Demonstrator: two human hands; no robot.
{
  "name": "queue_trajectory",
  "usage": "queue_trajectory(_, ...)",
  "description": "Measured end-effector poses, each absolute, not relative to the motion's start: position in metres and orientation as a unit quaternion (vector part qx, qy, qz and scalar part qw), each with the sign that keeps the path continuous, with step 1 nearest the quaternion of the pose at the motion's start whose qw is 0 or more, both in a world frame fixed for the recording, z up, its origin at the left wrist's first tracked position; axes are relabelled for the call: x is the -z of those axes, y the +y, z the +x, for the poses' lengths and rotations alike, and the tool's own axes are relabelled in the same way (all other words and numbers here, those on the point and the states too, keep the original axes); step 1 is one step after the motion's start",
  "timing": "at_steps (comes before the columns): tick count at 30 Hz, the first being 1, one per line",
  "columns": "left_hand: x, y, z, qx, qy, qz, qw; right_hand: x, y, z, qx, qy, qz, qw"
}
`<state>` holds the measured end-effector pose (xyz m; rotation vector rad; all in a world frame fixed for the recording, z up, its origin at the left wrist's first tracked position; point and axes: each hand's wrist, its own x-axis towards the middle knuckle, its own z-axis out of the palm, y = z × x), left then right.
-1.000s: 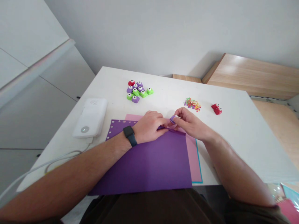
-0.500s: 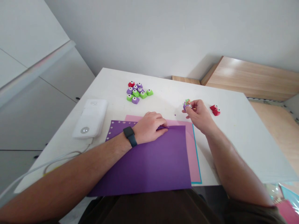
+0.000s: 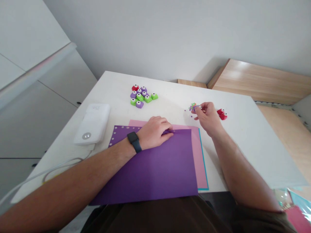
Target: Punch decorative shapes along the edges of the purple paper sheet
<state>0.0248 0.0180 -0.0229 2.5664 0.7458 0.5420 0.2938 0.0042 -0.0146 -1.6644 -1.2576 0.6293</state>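
Observation:
My left hand (image 3: 156,131) lies on the top edge of a purple paper sheet (image 3: 155,168), its fingers curled and pressed down on the paper. A row of small punched stars runs along that edge at the left. My right hand (image 3: 206,116) is held over the table beyond the paper, pinching a small purple paper punch (image 3: 196,108) above a little heap of coloured paper bits (image 3: 192,105). Under the purple sheet lie a pink sheet (image 3: 198,152) and a teal one showing only at its right edge.
A cluster of several green, purple and red punches (image 3: 142,95) sits at the back of the white table (image 3: 243,145). One red punch (image 3: 222,114) lies just right of my right hand. A white device (image 3: 93,123) with a cable rests at the left. A wooden surface (image 3: 262,81) stands behind.
My right hand has lifted the purple punch off the paper's top edge and carried it back and to the right, over the heap of paper bits. The left hand has stayed on the paper.

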Motion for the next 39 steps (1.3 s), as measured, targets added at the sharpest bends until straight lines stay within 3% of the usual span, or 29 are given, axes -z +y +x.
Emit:
queue_trajectory(6, 0.023, 0.018, 0.026, -0.194, 0.269, 0.922, 0.201, 0.022, 0.01, 0.275, -0.341, -0.529, -0.603, 0.49)
queue_trajectory(13, 0.025, 0.019, 0.026, -0.197, 0.268, 0.921, 0.201, 0.024, 0.015, 0.293, -0.251, -0.492, -0.662, 0.507)
queue_trajectory(23, 0.024, 0.019, 0.027, -0.205, 0.265, 0.921, 0.199, 0.013, 0.011, 0.288, -0.31, -0.508, -0.618, 0.513)
queue_trajectory(39, 0.015, 0.019, 0.027, -0.214, 0.283, 0.908, 0.224, -0.021, -0.021, 0.267, -0.525, -0.626, -0.47, 0.334)
